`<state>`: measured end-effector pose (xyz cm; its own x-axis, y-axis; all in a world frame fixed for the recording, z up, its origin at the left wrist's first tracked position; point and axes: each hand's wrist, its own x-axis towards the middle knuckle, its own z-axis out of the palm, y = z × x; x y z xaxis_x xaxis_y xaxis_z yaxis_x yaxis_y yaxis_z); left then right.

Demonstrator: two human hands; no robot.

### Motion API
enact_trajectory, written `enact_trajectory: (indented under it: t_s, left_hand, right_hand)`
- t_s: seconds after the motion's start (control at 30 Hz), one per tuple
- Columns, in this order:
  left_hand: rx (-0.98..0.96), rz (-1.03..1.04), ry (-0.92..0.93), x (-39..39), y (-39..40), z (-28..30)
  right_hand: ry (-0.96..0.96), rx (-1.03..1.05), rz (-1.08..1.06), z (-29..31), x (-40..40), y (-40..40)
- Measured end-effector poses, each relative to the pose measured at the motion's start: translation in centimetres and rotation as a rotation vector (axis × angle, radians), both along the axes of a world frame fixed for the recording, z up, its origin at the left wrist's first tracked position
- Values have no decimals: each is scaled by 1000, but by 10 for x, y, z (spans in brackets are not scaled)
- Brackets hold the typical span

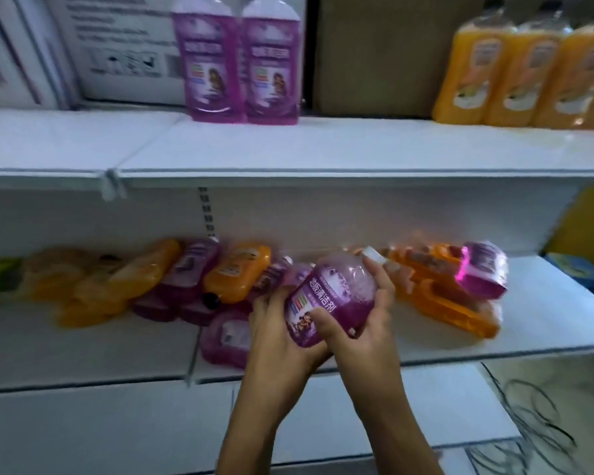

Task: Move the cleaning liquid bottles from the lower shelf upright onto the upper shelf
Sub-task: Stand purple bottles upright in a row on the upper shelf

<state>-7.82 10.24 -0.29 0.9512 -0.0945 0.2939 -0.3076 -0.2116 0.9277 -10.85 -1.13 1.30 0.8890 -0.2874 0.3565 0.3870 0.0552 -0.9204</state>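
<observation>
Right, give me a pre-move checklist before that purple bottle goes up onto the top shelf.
1. Hold secure: ok. Left hand and right hand both wrap the purple bottle.
2. Cap fitted: ok, the white cap is on; tightness cannot tell.
3. Bottle upright: not ok, it is tilted, cap up and to the right.
4. Free spot on the upper shelf: ok, bare surface between the two standing purple bottles and the orange bottles.
5. Lower shelf cleared: not ok, many bottles lie there.
</observation>
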Motion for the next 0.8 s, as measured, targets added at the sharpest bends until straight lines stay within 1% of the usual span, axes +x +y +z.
enact_trajectory:
  t_s: [0.13, 0.2, 0.3, 0.4, 0.43, 0.5, 0.53, 0.63, 0.73, 0.8]
  left_hand:
    - [-215, -57, 122, -8, 66, 4]
    - [-259, -43, 162, -13, 97, 6]
    - [-274, -3, 160, -24, 137, 11]
    - [-203, -29, 124, -29, 180, 26]
    - [-183, -63, 143, -29, 196, 31]
    - [-148, -148, 210, -30, 234, 44]
    - [-130, -158, 227, -32, 253, 49]
    - [-105, -77, 183, -43, 302, 59]
    - [-182, 36, 74, -51, 330, 54]
    - [-206, 151, -13, -54, 345, 51]
  right_hand:
    - [45, -33, 142, 10, 28, 38]
    - [36, -78, 216, 18, 45, 52]
    - [19, -133, 386, 34, 70, 72]
    - [5, -167, 582, 47, 85, 110]
    - [-8, -177, 633, 48, 87, 126]
    - [-9, -104, 725, 48, 85, 162]
    - [-8, -55, 770, 47, 84, 180]
    - [-21, 67, 878, 53, 80, 233]
    - [-34, 139, 957, 64, 77, 283]
    - [-52, 151, 945, 69, 73, 316]
